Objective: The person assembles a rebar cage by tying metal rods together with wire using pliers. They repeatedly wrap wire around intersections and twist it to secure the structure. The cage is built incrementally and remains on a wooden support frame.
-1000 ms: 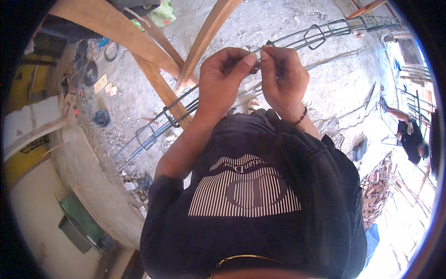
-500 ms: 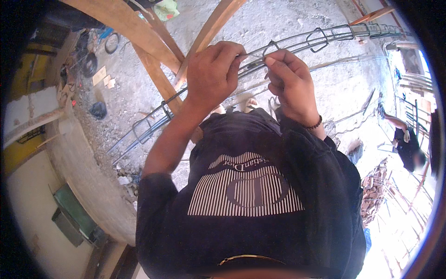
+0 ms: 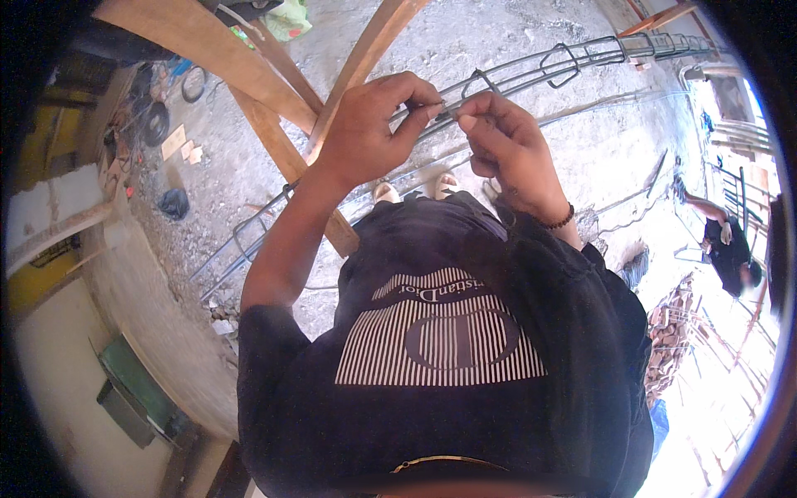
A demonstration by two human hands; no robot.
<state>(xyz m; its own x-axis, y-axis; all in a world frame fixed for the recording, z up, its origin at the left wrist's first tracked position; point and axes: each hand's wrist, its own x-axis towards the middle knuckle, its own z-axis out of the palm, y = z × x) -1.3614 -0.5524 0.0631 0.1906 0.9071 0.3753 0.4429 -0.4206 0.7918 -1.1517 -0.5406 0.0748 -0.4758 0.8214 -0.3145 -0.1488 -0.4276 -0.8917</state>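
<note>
A long rebar cage (image 3: 585, 60) of thin steel bars with bent square stirrups runs from lower left to upper right in front of me. My left hand (image 3: 369, 124) is over the bars, thumb and forefinger pinched together. Close to its right, my right hand (image 3: 510, 153) is closed too, its fingertips at the bars just left of a stirrup (image 3: 479, 82). A thin dark sliver shows between the fingertips of both hands, too small to name. The fingers hide part of the bars there.
Crossed wooden boards (image 3: 278, 141) stand by the cage at left. Rough concrete floor (image 3: 498, 33) lies below, with rubble and a black bag (image 3: 173, 203) along the left wall. At far right another person (image 3: 726, 245) is near a pile of broken bricks (image 3: 671, 332).
My right hand has moved left and slightly down, closer to the left one. My left thumb has come up to meet the forefinger. My left forearm has shifted a little left.
</note>
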